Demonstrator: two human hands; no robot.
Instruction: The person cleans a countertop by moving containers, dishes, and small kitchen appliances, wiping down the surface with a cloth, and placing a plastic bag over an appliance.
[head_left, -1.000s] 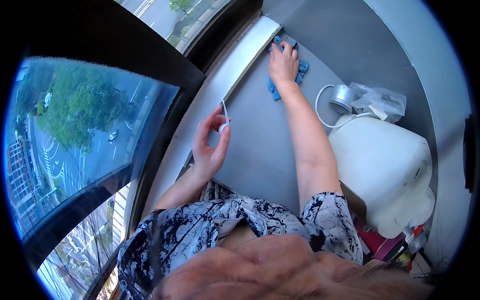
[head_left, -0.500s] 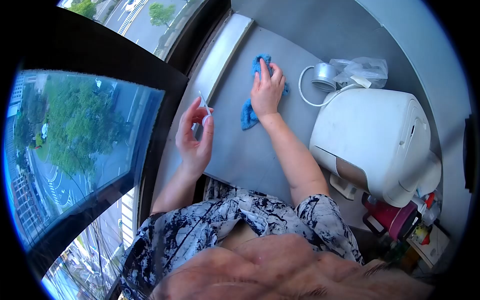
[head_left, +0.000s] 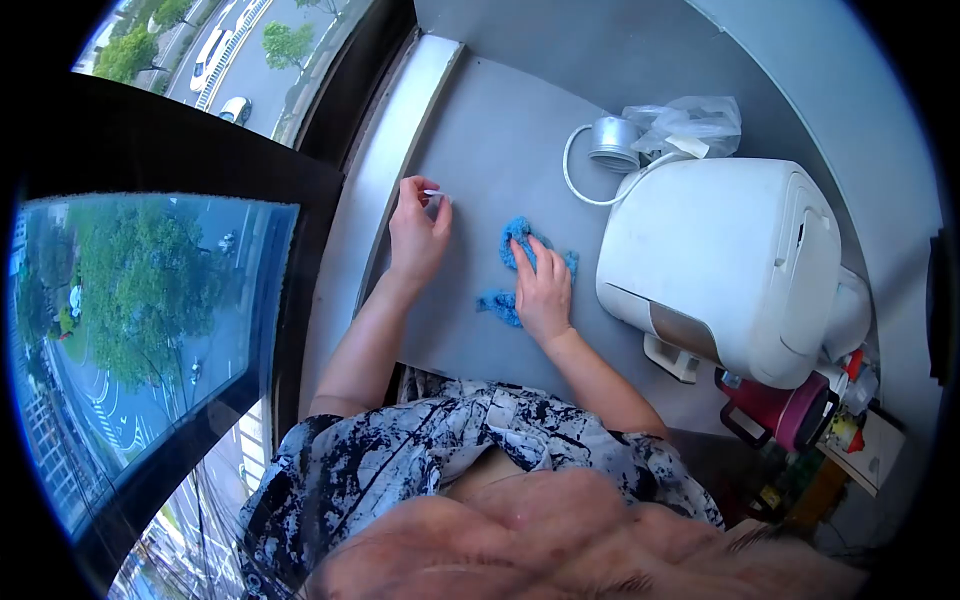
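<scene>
blue cloth [head_left: 500,304]: lies crumpled on gray surface [head_left: 500,120], directly under fingers of right hand [head_left: 546,297]
cloth vs fingers: pokes out past fingertips, shows again at far right of knuckles, spreads in loose flap to left of palm
right hand: rests palm down on cloth, fingers slightly apart and bent, tips touching fabric; cannot tell if gripping a fold
left hand [head_left: 417,235]: pinches small white strip [head_left: 438,194] between thumb and fingertips, near inner edge of pale ledge [head_left: 408,115]
white strip: sticks out a little from fingertips, well apart from cloth; partly hidden, too small to identify further
white appliance [head_left: 710,255]: stands right of right hand, apart from cloth
white cord [head_left: 568,175]: loops out left of silver metal can [head_left: 613,145], runs back toward appliance
clear plastic bag [head_left: 690,125]: sits crumpled just beside can
magenta jug [head_left: 785,408]: sits below appliance, dark handle toward person
window [head_left: 150,300]: fills left side, shows trees and road outside
patterned shirt [head_left: 400,465]: covers torso at bottom, black and white
</scene>
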